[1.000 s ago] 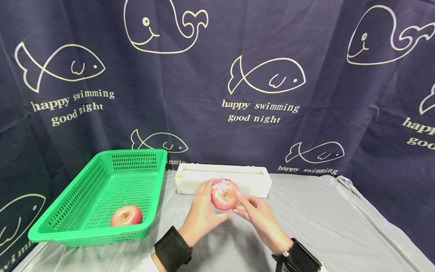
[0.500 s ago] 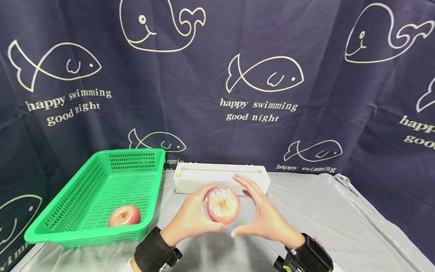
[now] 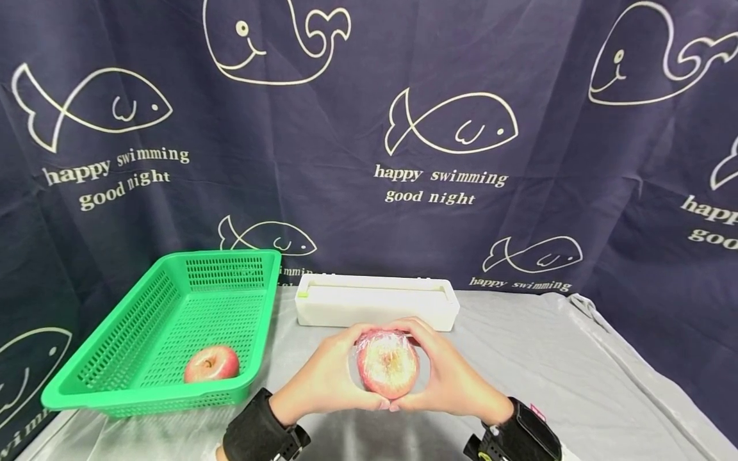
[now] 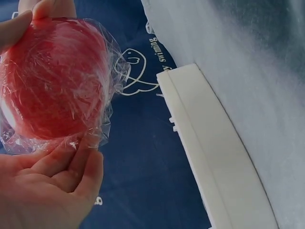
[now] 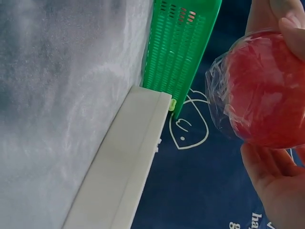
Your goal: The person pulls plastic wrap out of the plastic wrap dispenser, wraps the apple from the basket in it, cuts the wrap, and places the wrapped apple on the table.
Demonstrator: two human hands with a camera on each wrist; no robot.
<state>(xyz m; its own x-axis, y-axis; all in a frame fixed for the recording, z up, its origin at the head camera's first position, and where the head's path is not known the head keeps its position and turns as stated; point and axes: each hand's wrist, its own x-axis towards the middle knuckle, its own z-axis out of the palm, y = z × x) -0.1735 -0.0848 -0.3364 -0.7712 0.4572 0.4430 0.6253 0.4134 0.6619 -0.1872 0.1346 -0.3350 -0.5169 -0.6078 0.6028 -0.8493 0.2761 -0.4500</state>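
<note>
A red apple (image 3: 387, 366) in clear plastic wrap is held up between both hands at the middle of the head view. My left hand (image 3: 325, 379) curves round its left side, and my right hand (image 3: 452, 383) curves round its right. The two thumbs almost meet below the apple, while the fingers reach over its far side. Loose, crinkled plastic wrap (image 4: 119, 71) sticks out from the apple in the left wrist view. The right wrist view also shows crumpled film (image 5: 218, 93) at the apple's edge.
A long white box (image 3: 377, 307) with a shallow recess stands behind the hands. To the left is a green perforated basket (image 3: 268, 326) with another apple (image 3: 211, 363) in it. A grey cloth (image 3: 548, 365) covers the table, and a dark blue printed curtain (image 3: 340, 160) hangs behind.
The right hand came off the apple, spread beside it, then closed round its right side. The left hand kept hold while the apple moved lower, toward the person.
</note>
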